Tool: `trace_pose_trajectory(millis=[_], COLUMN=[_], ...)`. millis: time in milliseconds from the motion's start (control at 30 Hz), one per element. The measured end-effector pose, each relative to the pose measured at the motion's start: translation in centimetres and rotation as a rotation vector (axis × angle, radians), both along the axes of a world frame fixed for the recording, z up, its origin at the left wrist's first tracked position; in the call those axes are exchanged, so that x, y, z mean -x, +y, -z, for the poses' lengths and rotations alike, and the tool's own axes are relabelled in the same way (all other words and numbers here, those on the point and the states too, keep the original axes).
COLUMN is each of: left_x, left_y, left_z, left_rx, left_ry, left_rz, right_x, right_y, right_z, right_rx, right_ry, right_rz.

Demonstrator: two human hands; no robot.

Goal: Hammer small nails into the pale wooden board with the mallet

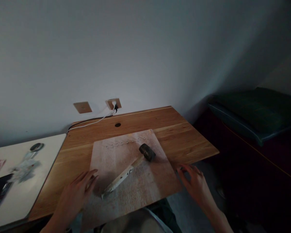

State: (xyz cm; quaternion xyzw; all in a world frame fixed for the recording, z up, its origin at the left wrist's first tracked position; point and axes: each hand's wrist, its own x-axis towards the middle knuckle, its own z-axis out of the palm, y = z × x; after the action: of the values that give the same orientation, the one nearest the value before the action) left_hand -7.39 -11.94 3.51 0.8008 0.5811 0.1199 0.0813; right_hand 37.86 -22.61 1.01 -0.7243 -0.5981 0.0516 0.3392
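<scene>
A pale plywood board (145, 184) lies on a wooden desk (184, 139), hanging over the near edge. A row of small nails (122, 143) stands along the board's far side. On the board rests a hammer (129, 170) with a black head and a light, paint-flecked handle. My left hand (79, 191) lies flat on the board's left edge, fingers stretched out, just left of the handle's end. My right hand (192, 181) is at the board's right edge, fingers spread and touching it. Neither hand holds anything.
A white table (26, 174) with blurred objects adjoins the desk on the left. A white cable (94, 122) runs from a wall socket (113, 103) across the desk's back. A dark cabinet with a dark cover (254, 113) stands to the right.
</scene>
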Motion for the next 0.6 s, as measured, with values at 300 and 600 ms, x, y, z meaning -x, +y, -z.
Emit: trace_pose_trajectory(millis=[300,600], left_x=[-4.0,-5.0], left_y=[9.4,11.9], left_z=[-1.1,-1.4], left_rx=[-0.061,-0.017], left_ry=[-0.017,0.007], left_rz=[-0.060,0.055], right_x=[3.3,6.9], right_y=[12.5,19.5], right_z=[-5.4,-6.7], right_rx=[0.054,0.284], right_ry=[-0.125,-0.355], right_rz=[-0.187,-0.234])
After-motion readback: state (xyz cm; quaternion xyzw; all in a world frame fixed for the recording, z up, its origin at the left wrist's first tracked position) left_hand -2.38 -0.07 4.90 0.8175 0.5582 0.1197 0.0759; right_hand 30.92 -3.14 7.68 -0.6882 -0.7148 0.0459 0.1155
